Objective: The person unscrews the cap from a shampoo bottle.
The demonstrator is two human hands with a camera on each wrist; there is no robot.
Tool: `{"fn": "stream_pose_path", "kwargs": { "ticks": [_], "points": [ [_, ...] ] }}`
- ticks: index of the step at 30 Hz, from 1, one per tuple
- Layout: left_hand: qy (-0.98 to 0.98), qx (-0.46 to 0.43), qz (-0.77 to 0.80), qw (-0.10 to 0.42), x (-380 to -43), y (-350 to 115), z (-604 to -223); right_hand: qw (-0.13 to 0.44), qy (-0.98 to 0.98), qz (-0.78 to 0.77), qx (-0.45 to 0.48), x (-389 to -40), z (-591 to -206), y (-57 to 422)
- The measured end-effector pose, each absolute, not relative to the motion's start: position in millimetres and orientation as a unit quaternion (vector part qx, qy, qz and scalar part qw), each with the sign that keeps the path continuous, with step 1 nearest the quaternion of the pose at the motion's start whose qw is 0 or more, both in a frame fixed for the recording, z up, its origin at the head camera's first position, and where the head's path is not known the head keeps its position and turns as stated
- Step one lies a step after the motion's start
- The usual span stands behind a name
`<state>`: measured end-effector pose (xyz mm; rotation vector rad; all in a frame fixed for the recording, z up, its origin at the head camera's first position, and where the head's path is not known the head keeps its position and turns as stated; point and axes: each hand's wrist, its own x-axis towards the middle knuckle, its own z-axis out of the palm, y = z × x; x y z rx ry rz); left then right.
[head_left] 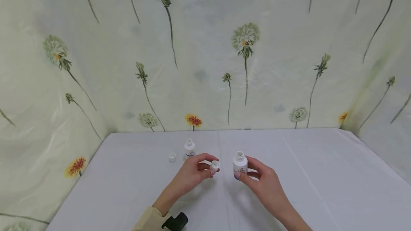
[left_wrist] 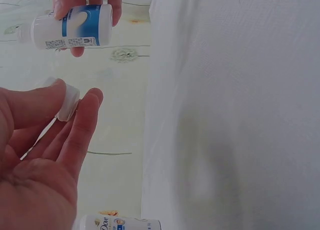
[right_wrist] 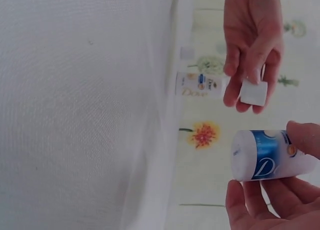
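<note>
My left hand (head_left: 192, 173) pinches a white bottle cap (head_left: 214, 166) between thumb and fingers, its hollow side facing up in the head view. To the right, my right hand (head_left: 264, 181) grips a small white bottle (head_left: 240, 166) with a blue label, upright and without a cap, above the table. Cap and bottle are apart. In the left wrist view the bottle (left_wrist: 75, 27) shows its blue back label and the cap (left_wrist: 68, 103) sits at the thumb tip. The right wrist view shows the bottle's base (right_wrist: 244, 155) and the cap (right_wrist: 254, 93).
A second white bottle (head_left: 189, 148), also uncapped and marked Dove in the wrist views, stands behind my left hand. Left of it a loose white cap (head_left: 172, 157) lies on the white-covered table (head_left: 128, 188). A dandelion-print curtain (head_left: 205, 63) hangs behind the table.
</note>
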<state>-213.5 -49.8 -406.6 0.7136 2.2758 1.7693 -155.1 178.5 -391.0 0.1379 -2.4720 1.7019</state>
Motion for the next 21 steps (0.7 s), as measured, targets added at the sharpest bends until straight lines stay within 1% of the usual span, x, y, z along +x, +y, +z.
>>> {"fn": "stream_pose_path", "kwargs": {
  "ticks": [6,10,21],
  "points": [
    [0.797,0.222,0.558,0.066,-215,-50,-406,0.063,-0.809,0.583,0.047,-157,-393,182],
    [0.803,0.216,0.552,0.062,-216,-47,-406,0.056,-0.801,0.595,0.046,-160,-393,186],
    [0.821,0.209,0.528,0.057,-219,-35,-409,0.076,-0.816,0.572,0.035,-171,-400,198]
  ]
}}
